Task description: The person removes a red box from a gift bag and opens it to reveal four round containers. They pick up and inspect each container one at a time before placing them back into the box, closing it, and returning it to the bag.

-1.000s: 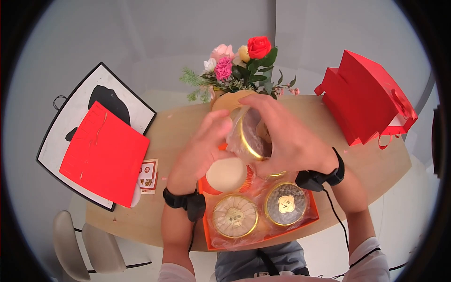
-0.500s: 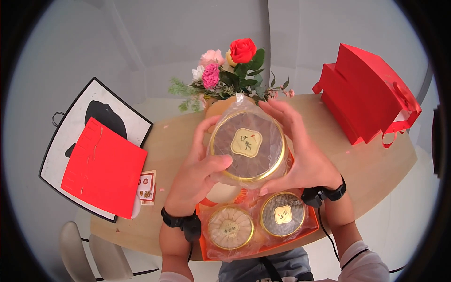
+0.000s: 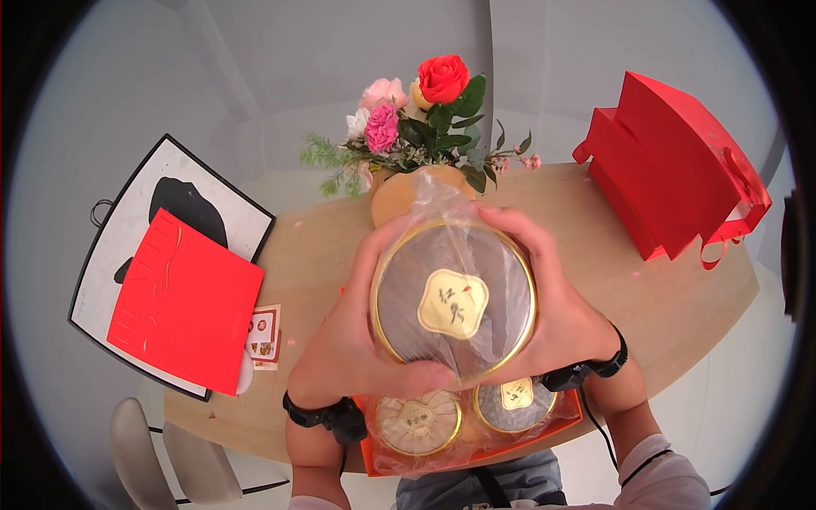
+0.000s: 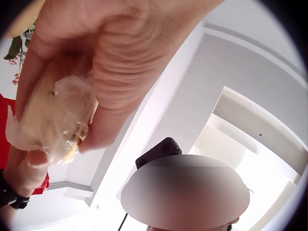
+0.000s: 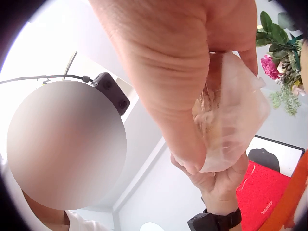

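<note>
Both hands hold a round clear container [image 3: 408, 259] with a gold rim, wrapped in clear plastic, its gold label facing up. My left hand [image 3: 340, 340] grips its left side, the thumb across the near edge. On the right side, my right hand [image 3: 561, 314] curls round the rim. In the left wrist view the wrapping [image 4: 53, 115] bunches between the two hands. Below sits an open orange box [image 3: 510, 455] with two similar round containers showing, a pale one [image 3: 408, 433] and a dark one [image 3: 510, 415]. The back of the box is hidden by the hands.
A flower arrangement [image 3: 399, 127] in a tan pot stands behind the hands. To the right is a red gift bag [image 3: 663, 170]. At left a red flat piece [image 3: 187, 306] lies on a framed picture [image 3: 140, 221], beside small printed cards [image 3: 266, 327].
The container was tilted on edge between the hands, then turned so its label faces up. It has since come nearer the head camera, and the left thumb has slid to its near edge.
</note>
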`<state>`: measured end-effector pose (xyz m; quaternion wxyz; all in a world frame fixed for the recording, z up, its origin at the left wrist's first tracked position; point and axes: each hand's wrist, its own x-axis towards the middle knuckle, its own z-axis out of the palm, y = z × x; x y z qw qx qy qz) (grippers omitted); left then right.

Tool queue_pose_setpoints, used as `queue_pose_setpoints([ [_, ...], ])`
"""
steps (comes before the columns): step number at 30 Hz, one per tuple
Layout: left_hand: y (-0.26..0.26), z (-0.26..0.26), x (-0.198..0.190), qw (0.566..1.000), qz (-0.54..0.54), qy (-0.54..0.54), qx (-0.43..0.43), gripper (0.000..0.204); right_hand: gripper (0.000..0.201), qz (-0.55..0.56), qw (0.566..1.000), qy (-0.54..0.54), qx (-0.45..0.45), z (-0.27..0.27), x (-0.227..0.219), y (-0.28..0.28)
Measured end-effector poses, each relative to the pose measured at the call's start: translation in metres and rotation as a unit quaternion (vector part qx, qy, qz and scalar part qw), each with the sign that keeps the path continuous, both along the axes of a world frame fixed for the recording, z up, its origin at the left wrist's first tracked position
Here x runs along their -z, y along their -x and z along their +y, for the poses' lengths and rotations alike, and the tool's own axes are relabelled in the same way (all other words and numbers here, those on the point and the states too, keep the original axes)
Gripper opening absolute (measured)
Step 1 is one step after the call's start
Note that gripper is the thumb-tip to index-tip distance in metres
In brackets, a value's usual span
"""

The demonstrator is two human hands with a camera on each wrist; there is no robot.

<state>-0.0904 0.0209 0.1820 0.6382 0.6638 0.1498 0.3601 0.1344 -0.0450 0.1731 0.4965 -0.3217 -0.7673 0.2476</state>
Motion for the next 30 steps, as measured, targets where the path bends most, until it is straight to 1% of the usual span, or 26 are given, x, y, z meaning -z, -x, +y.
queue_pose_setpoints([
  [1,0.001,0.000,0.000,1.000,0.000,0.001,0.000,0.121,0.128,0.000,1.000,-0.019,-0.001,0.000,0.000,0.000],
  [3,0.003,0.000,0.000,0.999,0.010,-0.042,0.005,0.127,0.127,0.000,1.000,-0.024,-0.005,0.000,0.001,-0.001],
  [4,0.004,0.000,0.000,0.999,0.010,-0.042,0.004,0.127,0.127,0.000,1.000,-0.029,-0.009,0.001,0.001,-0.001],
  [6,0.006,0.002,0.001,0.996,0.038,-0.077,0.013,0.135,0.125,-0.006,0.999,-0.033,-0.009,0.001,0.000,-0.002],
  [7,0.007,0.003,0.001,0.996,0.039,-0.076,0.013,0.135,0.124,-0.013,0.999,-0.038,-0.009,0.001,0.000,-0.003],
  [9,0.008,0.005,0.002,0.992,0.058,-0.109,0.022,0.140,0.123,-0.010,0.999,-0.039,-0.019,0.002,-0.003,-0.003],
  [10,0.009,0.006,0.003,0.992,0.059,-0.108,0.022,0.140,0.121,-0.007,0.999,-0.041,-0.030,0.003,-0.004,-0.003],
  [12,0.010,0.007,0.005,0.985,0.071,-0.154,0.023,0.141,0.120,-0.006,0.999,-0.040,-0.032,0.002,-0.004,-0.003],
  [16,0.009,0.006,0.006,0.987,0.066,-0.142,0.024,0.140,0.116,-0.017,0.999,-0.029,-0.023,0.001,-0.006,-0.003],
  [18,0.010,0.008,0.006,0.983,0.078,-0.166,0.024,0.140,0.115,-0.024,0.999,-0.021,-0.018,0.000,-0.008,-0.003],
  [23,0.011,0.007,0.006,0.983,0.099,-0.154,0.015,0.139,0.114,-0.029,0.999,-0.001,-0.020,-0.001,-0.009,-0.004],
  [25,0.012,0.007,0.006,0.983,0.104,-0.148,0.016,0.140,0.113,-0.055,0.998,-0.009,-0.009,-0.003,-0.011,-0.005],
  [30,0.014,0.011,0.011,0.975,0.101,-0.197,0.012,0.140,0.111,-0.052,0.999,-0.004,-0.014,-0.003,-0.008,-0.006],
])
